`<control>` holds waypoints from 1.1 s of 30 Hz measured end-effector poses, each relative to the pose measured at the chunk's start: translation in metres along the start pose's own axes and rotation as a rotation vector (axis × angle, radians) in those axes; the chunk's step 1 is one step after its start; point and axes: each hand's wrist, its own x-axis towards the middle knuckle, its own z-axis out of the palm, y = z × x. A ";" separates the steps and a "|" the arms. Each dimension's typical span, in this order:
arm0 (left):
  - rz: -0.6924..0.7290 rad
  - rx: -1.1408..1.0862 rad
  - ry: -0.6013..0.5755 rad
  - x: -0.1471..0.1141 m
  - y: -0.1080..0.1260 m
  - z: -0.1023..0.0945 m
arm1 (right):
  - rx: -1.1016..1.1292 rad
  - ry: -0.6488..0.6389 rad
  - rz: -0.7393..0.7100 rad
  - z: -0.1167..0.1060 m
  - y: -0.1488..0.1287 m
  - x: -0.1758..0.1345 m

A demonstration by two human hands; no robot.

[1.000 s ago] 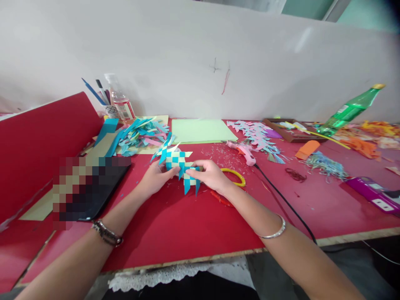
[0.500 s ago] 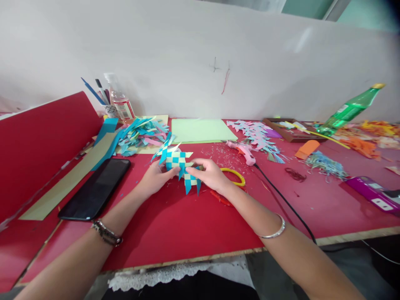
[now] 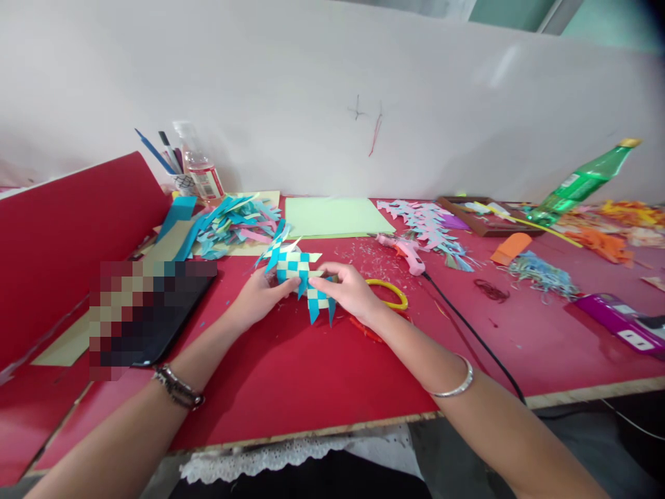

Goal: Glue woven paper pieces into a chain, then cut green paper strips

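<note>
While both hands meet over the near middle of the red table point(image 3: 270, 388), a woven paper piece point(image 3: 296, 266), chequered in blue and pale yellow-green, is held between them. The left hand point(image 3: 262, 298) pinches its left part, thumb on the near face and the other fingers mostly hidden behind it. From the right side, the right hand point(image 3: 350, 291) pinches it between thumb and forefinger (how its remaining fingers lie, I cannot tell). Loose pointed ends stick out at the far left and hang down on the near side.

Just right of the right hand lies a yellow loop point(image 3: 403, 299), with a pink glue gun point(image 3: 413, 260) beyond it, its black cord point(image 3: 470, 334) trailing toward the near edge. Left of the left hand is a dark flat device point(image 3: 174, 326), partly blurred. Farther back sit a heap of paper strips point(image 3: 233, 225) and, to its right, pale green sheets point(image 3: 335, 218).
</note>
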 end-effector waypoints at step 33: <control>0.009 0.205 -0.030 0.000 0.002 -0.003 | 0.061 -0.066 0.085 -0.001 0.005 0.000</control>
